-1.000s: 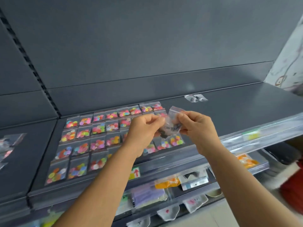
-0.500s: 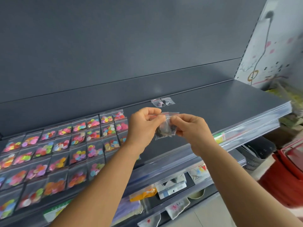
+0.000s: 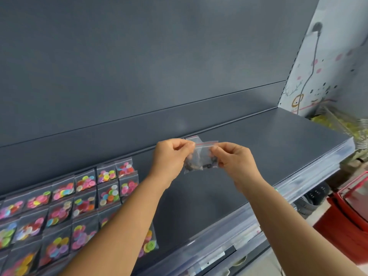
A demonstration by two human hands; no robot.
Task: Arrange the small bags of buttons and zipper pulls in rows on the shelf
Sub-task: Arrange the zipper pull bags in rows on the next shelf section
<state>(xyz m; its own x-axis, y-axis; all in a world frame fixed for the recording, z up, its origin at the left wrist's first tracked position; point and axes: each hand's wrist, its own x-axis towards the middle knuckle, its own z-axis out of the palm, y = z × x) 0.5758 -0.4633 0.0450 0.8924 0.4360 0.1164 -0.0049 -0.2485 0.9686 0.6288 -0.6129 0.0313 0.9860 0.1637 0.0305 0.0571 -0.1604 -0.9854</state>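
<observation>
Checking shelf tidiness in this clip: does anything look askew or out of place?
Nothing spilled or damaged. One clear bag lies alone by the shelf's back edge, apart from the button bag rows. Both hands pinch a dark-filled bag.

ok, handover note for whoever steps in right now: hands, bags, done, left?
Left hand: pinches the top left corner of a clear bag of dark pieces, held in the air above the shelf.
Right hand: pinches the same bag's right side, a two-handed grip.
Done: bags of coloured buttons lie in tidy rows on the shelf's left part. One more clear bag lies at the back edge, mostly hidden behind the hands.
Left: set the held bag down on the bare shelf, probably beside the one at the back, and go on filling rows rightward.
</observation>
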